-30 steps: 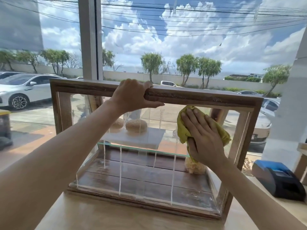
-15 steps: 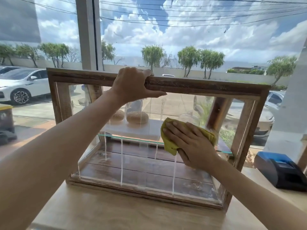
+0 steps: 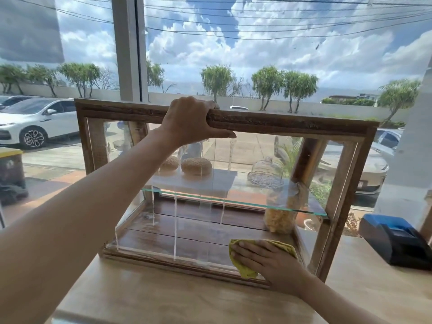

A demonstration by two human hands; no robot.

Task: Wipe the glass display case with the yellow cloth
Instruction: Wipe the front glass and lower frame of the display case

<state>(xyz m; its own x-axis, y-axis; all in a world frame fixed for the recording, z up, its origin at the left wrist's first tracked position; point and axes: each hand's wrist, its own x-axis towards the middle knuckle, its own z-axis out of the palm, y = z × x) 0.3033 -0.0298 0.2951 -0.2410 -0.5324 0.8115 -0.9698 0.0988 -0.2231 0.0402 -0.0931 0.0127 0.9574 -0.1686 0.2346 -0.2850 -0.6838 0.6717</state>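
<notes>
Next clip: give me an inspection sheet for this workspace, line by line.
Surface: pale wooden counter under the case.
Job's things: glass display case with wooden frame, streaks running down the front pane; yellow cloth at its lower right.
Clutter: buns, glass dome, jar inside; black and blue device to the right.
Hands: left hand grips the top frame; right hand presses the cloth flat.
Cables: overhead lines outside.
Surroundings: window, parked cars, trees.
</notes>
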